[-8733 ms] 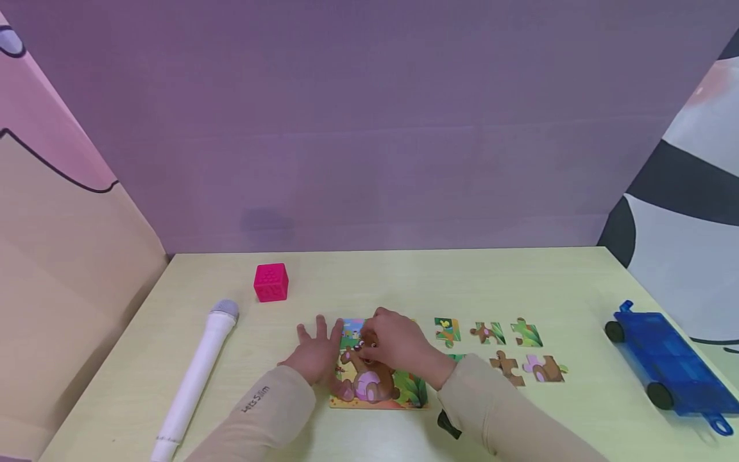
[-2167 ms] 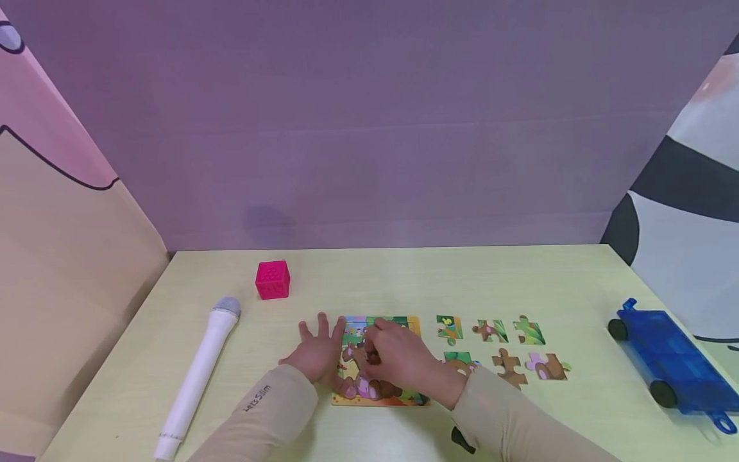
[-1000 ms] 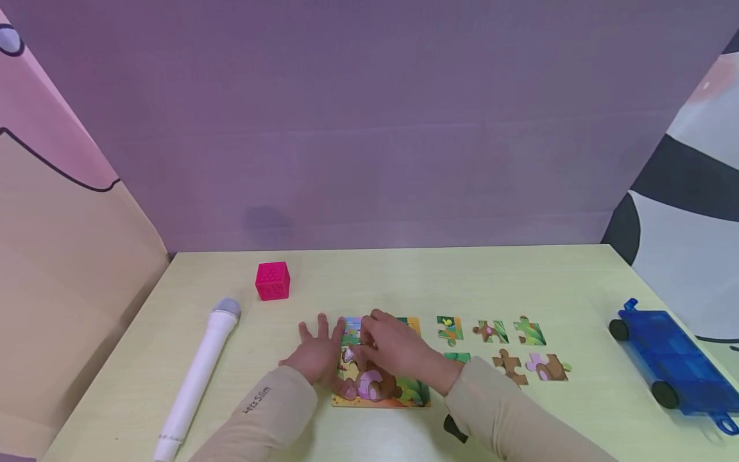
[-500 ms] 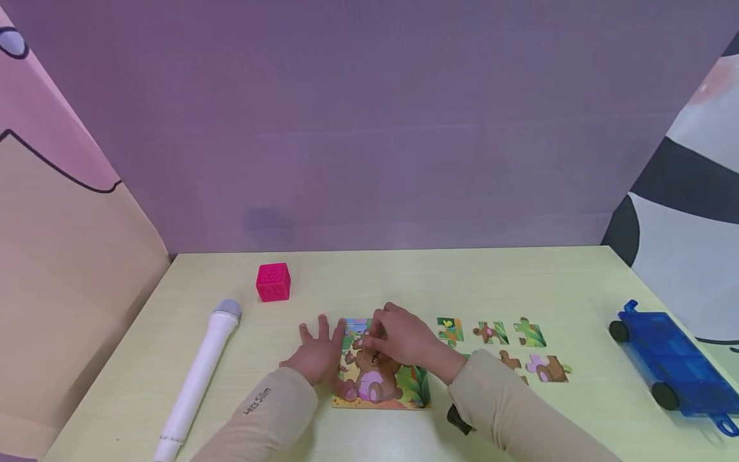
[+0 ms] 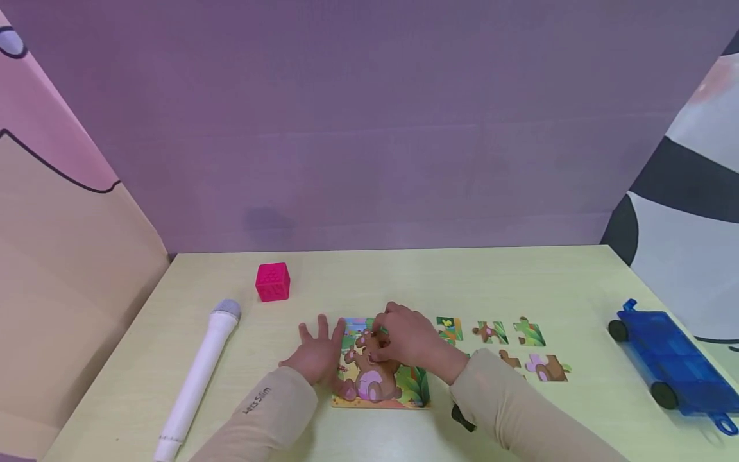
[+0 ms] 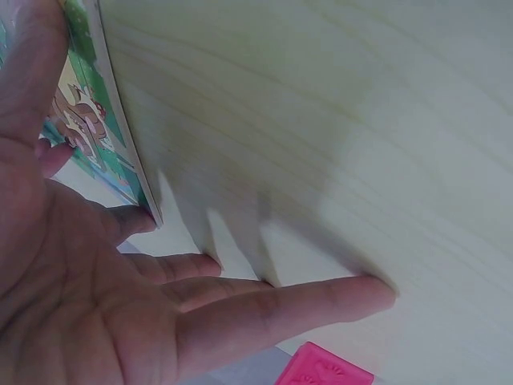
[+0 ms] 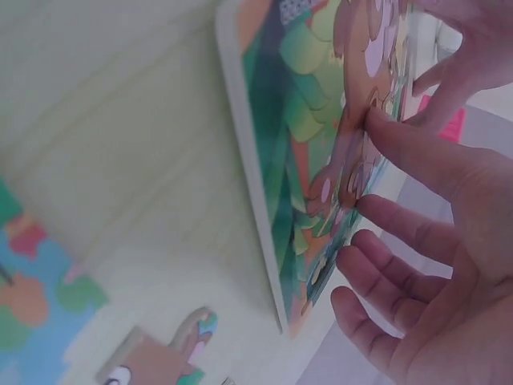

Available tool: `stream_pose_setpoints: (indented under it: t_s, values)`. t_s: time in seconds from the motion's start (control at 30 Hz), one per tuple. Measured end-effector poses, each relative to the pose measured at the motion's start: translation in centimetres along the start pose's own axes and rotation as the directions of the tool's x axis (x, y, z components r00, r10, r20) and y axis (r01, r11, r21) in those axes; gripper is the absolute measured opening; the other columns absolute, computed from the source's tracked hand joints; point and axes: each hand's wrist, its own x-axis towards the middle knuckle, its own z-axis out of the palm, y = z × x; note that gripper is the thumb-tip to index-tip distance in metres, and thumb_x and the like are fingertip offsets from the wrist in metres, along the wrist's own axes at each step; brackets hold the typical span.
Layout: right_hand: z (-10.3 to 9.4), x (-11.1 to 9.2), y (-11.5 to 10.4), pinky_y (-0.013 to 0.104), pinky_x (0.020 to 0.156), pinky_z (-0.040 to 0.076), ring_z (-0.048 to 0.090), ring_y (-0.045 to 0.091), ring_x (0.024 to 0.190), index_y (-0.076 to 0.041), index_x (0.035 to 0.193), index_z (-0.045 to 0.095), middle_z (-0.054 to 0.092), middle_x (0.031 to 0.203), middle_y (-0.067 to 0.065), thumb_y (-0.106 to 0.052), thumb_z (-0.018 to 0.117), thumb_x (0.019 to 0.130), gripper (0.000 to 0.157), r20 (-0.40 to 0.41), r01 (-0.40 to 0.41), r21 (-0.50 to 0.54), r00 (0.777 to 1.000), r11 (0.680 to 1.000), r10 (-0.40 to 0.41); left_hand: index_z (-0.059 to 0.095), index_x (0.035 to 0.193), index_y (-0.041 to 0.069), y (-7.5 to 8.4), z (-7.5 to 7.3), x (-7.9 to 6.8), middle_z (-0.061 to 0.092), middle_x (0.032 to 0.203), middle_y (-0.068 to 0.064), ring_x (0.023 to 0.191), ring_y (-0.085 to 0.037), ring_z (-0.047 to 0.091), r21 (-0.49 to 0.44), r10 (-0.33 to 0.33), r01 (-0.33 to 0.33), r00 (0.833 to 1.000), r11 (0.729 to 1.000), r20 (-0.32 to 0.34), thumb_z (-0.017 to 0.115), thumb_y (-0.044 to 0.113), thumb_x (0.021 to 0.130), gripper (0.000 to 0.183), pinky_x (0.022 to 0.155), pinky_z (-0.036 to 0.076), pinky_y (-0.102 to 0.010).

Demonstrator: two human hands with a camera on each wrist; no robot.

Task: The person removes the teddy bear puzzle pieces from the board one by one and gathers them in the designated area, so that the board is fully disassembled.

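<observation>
The jigsaw puzzle board (image 5: 416,393), with a brown bear picture, lies flat on the table. My left hand (image 5: 314,360) is spread at its left side, the thumb over the lower left corner and the index finger along the left edge. With thumb and index finger, my right hand (image 5: 410,337) pinches a puzzle piece on the bear's upper part; the fingers hide much of that piece in the head view. In the right wrist view, the thumb (image 7: 401,140) and index fingertip sit apart on the picture, and the other fingers are bent above the board.
Right of the board lie several loose puzzle pieces (image 5: 548,368), some partly behind my right sleeve (image 5: 502,398). A pink cube (image 5: 272,282) stands at the back left, near a white toy microphone (image 5: 199,378). A blue toy cart (image 5: 672,359) is at the far right.
My right hand has shifted slightly right and toward the back over the board, uncovering more of the bear's face. The left hand stays in place, and the loose pieces lie where they were.
</observation>
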Motion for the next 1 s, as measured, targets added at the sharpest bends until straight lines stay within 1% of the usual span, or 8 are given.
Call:
stream_pose_setpoints:
  t_s: [0.1,0.27,0.37,0.5,0.63,0.77,0.83,1.0]
  values:
    - [-0.1,0.0,0.1,0.033,0.067,0.049,0.050,0.014,0.076,-0.011,0.102,0.077,0.053,0.089,-0.001,-0.026,0.089,0.080,0.030,0.015,0.008,0.028,1.000,1.000,-0.008,0.029,0.160,0.013,0.0,0.1,0.1,0.016,0.166,-0.023,0.148,-0.056,0.013,0.005,0.001,-0.001,1.000,1.000,0.002,0.094,0.033,0.071,0.112,0.083,0.039,-0.084]
    - [-0.1,0.1,0.3,0.033,0.071,0.049,0.050,0.014,0.077,-0.008,0.105,0.078,0.053,0.090,0.000,-0.020,0.087,0.082,0.028,0.027,0.056,0.078,0.998,0.995,-0.059,0.028,0.160,0.013,-0.1,0.1,0.1,0.014,0.166,-0.024,0.148,-0.057,0.012,0.004,-0.002,0.002,1.000,1.000,0.000,0.095,0.034,0.071,0.114,0.083,0.038,-0.085]
    - [-0.2,0.1,0.6,0.031,0.070,0.049,0.050,0.013,0.076,-0.007,0.106,0.077,0.054,0.091,0.000,-0.020,0.085,0.083,0.027,0.033,0.085,0.085,0.996,0.993,-0.088,0.028,0.160,0.012,-0.1,0.1,0.1,0.014,0.166,-0.024,0.148,-0.057,0.012,0.001,-0.002,0.002,1.000,1.000,-0.002,0.095,0.034,0.070,0.114,0.083,0.038,-0.085]
    - [-0.8,-0.3,1.2,0.029,0.068,0.047,0.050,0.012,0.075,-0.008,0.105,0.077,0.055,0.092,-0.001,-0.019,0.084,0.084,0.024,0.035,0.119,0.079,0.992,0.990,-0.122,0.028,0.160,0.011,-0.1,0.0,0.0,0.014,0.165,-0.025,0.148,-0.058,0.011,-0.013,0.004,-0.004,1.000,1.000,-0.006,0.096,0.033,0.068,0.116,0.084,0.037,-0.085]
    - [-1.6,-1.1,1.9,0.029,0.071,0.049,0.054,0.014,0.080,-0.009,0.106,0.077,0.058,0.096,-0.001,-0.018,0.084,0.083,0.026,0.035,0.137,0.083,0.989,0.987,-0.140,0.027,0.160,0.011,-0.1,0.1,-0.1,0.014,0.165,-0.026,0.147,-0.058,0.011,-0.011,0.006,-0.006,1.000,1.000,-0.008,0.097,0.032,0.068,0.118,0.083,0.037,-0.086]
    - [-2.5,-2.2,2.5,0.031,0.072,0.050,0.056,0.016,0.083,-0.010,0.111,0.075,0.059,0.103,0.001,-0.021,0.084,0.085,0.030,0.045,0.132,0.067,0.990,0.989,-0.135,0.027,0.160,0.011,-0.1,0.0,0.0,0.013,0.165,-0.026,0.148,-0.058,0.010,-0.015,0.002,-0.002,1.000,1.000,-0.003,0.097,0.032,0.067,0.118,0.084,0.036,-0.086]
    - [-2.8,-2.8,2.9,0.031,0.071,0.050,0.056,0.015,0.082,-0.011,0.112,0.075,0.060,0.104,0.001,-0.023,0.084,0.085,0.031,0.044,0.133,0.059,0.990,0.989,-0.135,0.027,0.160,0.011,0.0,0.1,0.0,0.012,0.166,-0.025,0.148,-0.057,0.009,-0.027,-0.003,0.003,1.000,1.000,-0.004,0.097,0.031,0.067,0.119,0.085,0.036,-0.086]
    - [-3.5,-4.4,4.0,0.032,0.072,0.052,0.061,0.017,0.088,-0.015,0.113,0.074,0.060,0.104,-0.002,-0.027,0.084,0.085,0.032,0.020,0.146,0.036,0.989,0.989,-0.147,0.027,0.160,0.011,0.1,0.2,0.0,0.012,0.166,-0.025,0.148,-0.057,0.009,-0.033,-0.009,0.008,1.000,0.999,-0.008,0.097,0.030,0.066,0.119,0.085,0.036,-0.086]
